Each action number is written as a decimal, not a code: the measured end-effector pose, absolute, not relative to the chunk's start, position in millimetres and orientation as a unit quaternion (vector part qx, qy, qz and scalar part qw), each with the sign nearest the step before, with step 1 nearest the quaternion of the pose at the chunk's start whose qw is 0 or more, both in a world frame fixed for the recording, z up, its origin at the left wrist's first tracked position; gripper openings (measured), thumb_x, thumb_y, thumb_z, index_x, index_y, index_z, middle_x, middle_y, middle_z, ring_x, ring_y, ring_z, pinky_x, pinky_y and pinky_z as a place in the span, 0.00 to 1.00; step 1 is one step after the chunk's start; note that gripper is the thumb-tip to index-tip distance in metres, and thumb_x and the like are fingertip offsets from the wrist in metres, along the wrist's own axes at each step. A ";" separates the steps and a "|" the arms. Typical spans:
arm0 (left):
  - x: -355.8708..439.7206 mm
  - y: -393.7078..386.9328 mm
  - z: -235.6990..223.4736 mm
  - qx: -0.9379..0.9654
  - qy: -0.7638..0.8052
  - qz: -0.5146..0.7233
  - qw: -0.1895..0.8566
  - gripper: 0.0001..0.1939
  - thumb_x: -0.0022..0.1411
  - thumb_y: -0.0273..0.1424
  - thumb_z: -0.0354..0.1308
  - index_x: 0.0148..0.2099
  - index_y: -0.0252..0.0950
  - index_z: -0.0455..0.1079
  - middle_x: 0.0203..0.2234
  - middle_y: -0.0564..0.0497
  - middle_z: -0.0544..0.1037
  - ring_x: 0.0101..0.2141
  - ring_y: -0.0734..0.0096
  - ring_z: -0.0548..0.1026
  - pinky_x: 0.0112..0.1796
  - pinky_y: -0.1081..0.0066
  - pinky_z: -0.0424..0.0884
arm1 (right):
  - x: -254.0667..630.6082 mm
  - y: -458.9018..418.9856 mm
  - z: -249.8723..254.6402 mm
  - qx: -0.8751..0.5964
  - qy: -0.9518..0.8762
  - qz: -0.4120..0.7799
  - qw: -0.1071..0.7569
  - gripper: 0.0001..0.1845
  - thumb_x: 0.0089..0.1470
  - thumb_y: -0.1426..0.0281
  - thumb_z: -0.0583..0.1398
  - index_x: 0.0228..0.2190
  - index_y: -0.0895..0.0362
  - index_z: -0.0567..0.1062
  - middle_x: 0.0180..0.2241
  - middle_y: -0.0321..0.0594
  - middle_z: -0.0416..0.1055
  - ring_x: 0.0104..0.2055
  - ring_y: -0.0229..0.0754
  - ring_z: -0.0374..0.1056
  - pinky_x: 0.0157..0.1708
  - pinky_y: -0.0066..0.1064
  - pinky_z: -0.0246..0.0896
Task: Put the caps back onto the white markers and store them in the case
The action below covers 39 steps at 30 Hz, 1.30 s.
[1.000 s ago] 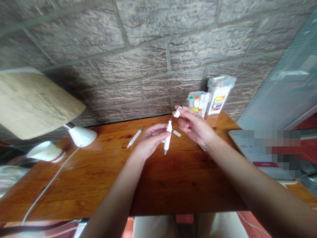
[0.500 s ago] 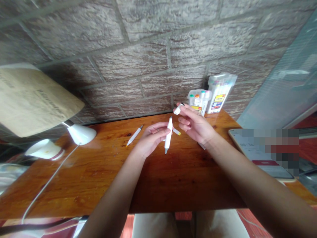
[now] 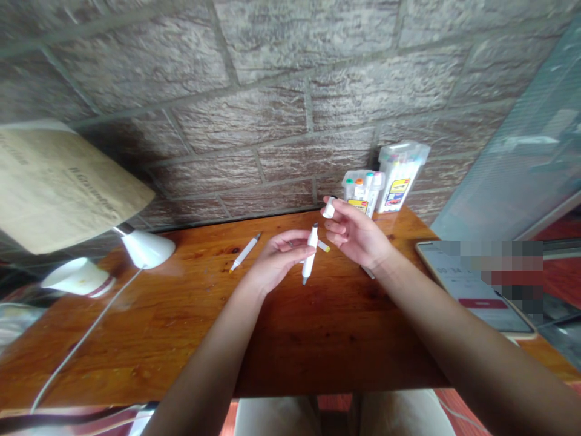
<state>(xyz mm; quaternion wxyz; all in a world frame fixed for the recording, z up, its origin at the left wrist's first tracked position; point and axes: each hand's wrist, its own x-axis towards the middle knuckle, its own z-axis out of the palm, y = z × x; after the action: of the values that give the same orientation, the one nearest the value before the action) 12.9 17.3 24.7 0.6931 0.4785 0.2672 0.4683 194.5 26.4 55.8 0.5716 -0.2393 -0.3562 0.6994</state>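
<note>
Between the thumb and fingers of my left hand (image 3: pixel 285 257) is a white marker (image 3: pixel 309 261), tilted nearly upright with its dark tip bare at the top and a grey lower end. My right hand (image 3: pixel 356 233) pinches a white marker cap (image 3: pixel 329 209) with a dark end, apart from the marker and just above its tip, to the right. Another white marker (image 3: pixel 246 252) lies on the wooden table left of my left hand. Behind my hands lies a white piece with a yellow end (image 3: pixel 324 246), partly hidden. A grey object (image 3: pixel 367 272) shows in part under my right wrist.
At the back stand a small clear box of markers (image 3: pixel 363 191) and a taller one (image 3: pixel 402 178). A tablet (image 3: pixel 476 297) lies at the right. On the left are a lamp (image 3: pixel 147 248), its cord (image 3: pixel 86 333) and a tipped paper cup (image 3: pixel 79 277). A stone wall (image 3: pixel 272 121) rises behind.
My right hand has lowered slightly, and the cap in it has turned more upright. My left hand still holds the marker. The view has shifted slightly.
</note>
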 end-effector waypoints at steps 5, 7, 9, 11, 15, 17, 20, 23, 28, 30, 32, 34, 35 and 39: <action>13.5 17.0 24.1 0.493 0.259 0.464 0.689 0.15 0.43 0.27 0.74 0.37 0.37 0.80 0.31 0.51 0.82 0.31 0.74 0.77 0.36 0.72 0.71 | 195.0 27.2 55.1 -0.236 -0.342 0.710 0.569 0.15 0.43 0.68 0.70 0.36 0.55 0.77 0.28 0.30 0.70 0.19 0.27 0.46 0.13 0.22 0.35; 13.4 16.9 23.7 0.506 0.254 0.463 0.682 0.14 0.43 0.27 0.75 0.36 0.38 0.80 0.30 0.51 0.82 0.31 0.74 0.77 0.36 0.73 0.71 | 194.7 27.4 54.3 -0.234 -0.342 0.714 0.564 0.15 0.44 0.68 0.69 0.37 0.56 0.78 0.29 0.32 0.72 0.19 0.26 0.46 0.13 0.21 0.36; 13.3 16.8 23.5 0.519 0.251 0.463 0.673 0.14 0.44 0.27 0.75 0.37 0.38 0.81 0.30 0.52 0.82 0.31 0.74 0.76 0.36 0.73 0.70 | 194.1 27.7 53.1 -0.237 -0.347 0.716 0.558 0.15 0.45 0.68 0.68 0.38 0.57 0.78 0.29 0.33 0.73 0.19 0.26 0.46 0.14 0.20 0.37; 13.6 16.6 23.7 0.525 0.253 0.464 0.668 0.14 0.44 0.27 0.75 0.36 0.37 0.80 0.30 0.52 0.82 0.31 0.74 0.76 0.36 0.73 0.70 | 193.3 28.3 51.5 -0.242 -0.354 0.715 0.552 0.16 0.45 0.68 0.68 0.39 0.58 0.78 0.29 0.34 0.74 0.19 0.26 0.47 0.13 0.21 0.37; 14.7 16.1 26.3 0.491 0.268 0.475 0.679 0.14 0.45 0.28 0.74 0.38 0.37 0.80 0.31 0.51 0.82 0.31 0.73 0.77 0.35 0.73 0.70 | 191.1 30.5 48.9 -0.255 -0.359 0.694 0.570 0.19 0.45 0.70 0.68 0.42 0.55 0.76 0.30 0.34 0.75 0.19 0.27 0.47 0.13 0.21 0.35; 14.7 16.2 28.1 0.466 0.261 0.483 0.694 0.14 0.47 0.29 0.73 0.39 0.36 0.80 0.33 0.50 0.82 0.32 0.73 0.77 0.37 0.73 0.71 | 190.1 31.1 48.6 -0.268 -0.350 0.680 0.586 0.19 0.44 0.70 0.69 0.40 0.54 0.74 0.30 0.34 0.75 0.18 0.27 0.47 0.14 0.21 0.34; 13.4 17.0 30.3 0.439 0.245 0.494 0.709 0.13 0.50 0.30 0.72 0.40 0.36 0.80 0.42 0.48 0.82 0.36 0.72 0.78 0.40 0.72 0.72 | 189.3 30.6 48.4 -0.282 -0.357 0.664 0.593 0.16 0.42 0.68 0.71 0.31 0.56 0.71 0.28 0.32 0.73 0.18 0.25 0.46 0.14 0.20 0.33; 11.3 18.3 30.8 0.419 0.237 0.500 0.720 0.12 0.53 0.30 0.70 0.42 0.37 0.79 0.50 0.47 0.79 0.39 0.71 0.78 0.42 0.71 0.72 | 188.8 29.4 46.3 -0.284 -0.414 0.639 0.582 0.18 0.41 0.64 0.73 0.24 0.58 0.70 0.24 0.30 0.67 0.19 0.25 0.47 0.15 0.21 0.33; 10.5 19.5 28.8 0.392 0.227 0.493 0.743 0.11 0.53 0.31 0.71 0.40 0.37 0.79 0.39 0.49 0.82 0.37 0.71 0.79 0.40 0.72 0.72 | 185.5 27.6 38.2 -0.304 -0.501 0.591 0.555 0.16 0.42 0.62 0.73 0.28 0.57 0.75 0.23 0.31 0.69 0.19 0.26 0.52 0.16 0.24 0.40; 11.0 19.4 28.0 0.405 0.219 0.479 0.747 0.12 0.52 0.32 0.71 0.41 0.37 0.79 0.36 0.49 0.82 0.37 0.71 0.79 0.40 0.73 0.72 | 183.5 26.8 36.2 -0.315 -0.514 0.583 0.544 0.17 0.42 0.61 0.73 0.29 0.58 0.76 0.23 0.32 0.70 0.19 0.27 0.54 0.17 0.24 0.41; 11.6 19.3 27.2 0.420 0.208 0.469 0.748 0.13 0.53 0.31 0.71 0.42 0.37 0.79 0.35 0.50 0.82 0.38 0.71 0.79 0.41 0.73 0.72 | 181.9 25.9 35.9 -0.319 -0.513 0.585 0.541 0.18 0.42 0.61 0.73 0.29 0.58 0.76 0.23 0.32 0.70 0.19 0.27 0.55 0.17 0.23 0.41; 12.0 19.4 26.6 0.425 0.204 0.469 0.747 0.12 0.53 0.32 0.71 0.42 0.37 0.79 0.34 0.50 0.82 0.38 0.71 0.79 0.41 0.73 0.72 | 180.8 25.3 36.5 -0.320 -0.509 0.589 0.541 0.18 0.41 0.60 0.73 0.29 0.58 0.76 0.22 0.32 0.71 0.19 0.27 0.56 0.17 0.22 0.42; 12.1 19.6 26.4 0.425 0.206 0.471 0.745 0.12 0.53 0.32 0.71 0.42 0.37 0.79 0.34 0.50 0.82 0.38 0.71 0.79 0.41 0.73 0.72 | 180.5 25.0 37.0 -0.321 -0.508 0.588 0.541 0.18 0.41 0.60 0.73 0.29 0.58 0.76 0.23 0.33 0.71 0.19 0.27 0.56 0.17 0.22 0.43; 12.1 20.8 26.2 0.418 0.220 0.483 0.737 0.14 0.52 0.32 0.71 0.42 0.36 0.78 0.34 0.50 0.82 0.37 0.70 0.79 0.40 0.72 0.72 | 179.3 23.8 38.7 -0.322 -0.523 0.582 0.534 0.18 0.43 0.59 0.72 0.31 0.58 0.76 0.24 0.33 0.73 0.18 0.27 0.58 0.17 0.23 0.47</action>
<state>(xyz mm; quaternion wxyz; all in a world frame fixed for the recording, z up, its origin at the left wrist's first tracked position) 12.1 20.8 26.2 0.7374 0.4177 0.2203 0.4829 179.3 23.8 38.7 0.5338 -0.3215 -0.5226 0.5819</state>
